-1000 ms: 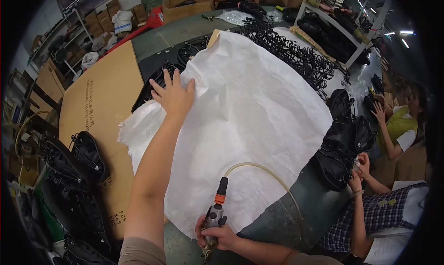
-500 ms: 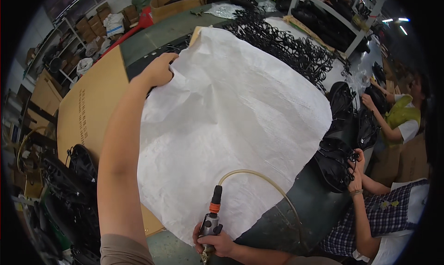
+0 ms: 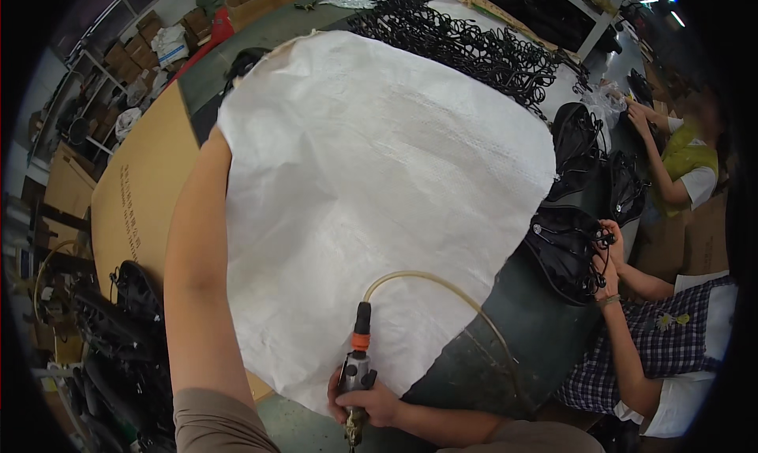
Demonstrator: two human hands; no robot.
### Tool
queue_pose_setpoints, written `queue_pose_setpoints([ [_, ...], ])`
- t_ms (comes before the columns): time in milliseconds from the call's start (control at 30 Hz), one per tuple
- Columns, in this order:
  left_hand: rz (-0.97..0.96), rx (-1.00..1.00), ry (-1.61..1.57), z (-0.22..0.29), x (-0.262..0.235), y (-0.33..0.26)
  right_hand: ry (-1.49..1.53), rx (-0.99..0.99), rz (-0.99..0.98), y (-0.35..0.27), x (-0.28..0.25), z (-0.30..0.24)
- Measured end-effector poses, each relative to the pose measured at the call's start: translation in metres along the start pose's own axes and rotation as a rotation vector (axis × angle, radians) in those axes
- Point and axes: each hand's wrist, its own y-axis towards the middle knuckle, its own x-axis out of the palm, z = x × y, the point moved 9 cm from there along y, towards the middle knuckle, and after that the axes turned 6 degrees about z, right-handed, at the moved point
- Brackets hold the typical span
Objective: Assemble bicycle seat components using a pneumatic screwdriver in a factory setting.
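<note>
Air tool (image 3: 357, 368) before white sack (image 3: 379, 184)

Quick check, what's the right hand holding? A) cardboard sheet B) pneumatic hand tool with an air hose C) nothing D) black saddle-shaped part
B: the right hand is closed around a small pneumatic tool with an orange collar, and a translucent hose curves off its top across the white woven sack.

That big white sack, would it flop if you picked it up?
The big white sack is thin woven cloth with creases and a curling edge, so it would probably flop and sag. It likely feels light for its size. The left arm reaches under its edge, so it seems to lift easily.
</note>
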Motion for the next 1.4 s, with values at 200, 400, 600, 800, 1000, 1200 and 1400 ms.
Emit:
queue_pose_setpoints([
  [200,-0.160,-0.153,-0.103,-0.067,-0.002,-0.146,-0.110,-0.150,0.099,-0.008,-0.001,-0.013],
  [400,-0.236,-0.373,-0.324,-0.173,-0.016,-0.290,-0.235,-0.301,0.026,-0.014,0.017,-0.024],
  [600,-0.096,0.007,-0.416,-0.120,-0.003,-0.425,-0.257,-0.411,-0.069,-0.022,0.026,-0.045],
  [800,-0.181,-0.465,-0.127,-0.015,-0.047,-0.627,-0.469,-0.559,-0.143,-0.091,0.056,-0.065],
  [1000,-0.232,-0.284,0.023,0.034,-0.037,-0.769,-0.584,-0.583,-0.168,-0.192,0.070,-0.035],
  [1200,0.010,0.166,0.160,0.042,-0.002,-0.846,-0.747,-0.516,-0.309,-0.277,0.084,0.013],
  [1400,0.925,0.038,0.226,-0.016,-0.090,-0.971,-0.890,-0.750,-0.347,-0.338,0.094,-0.001],
])
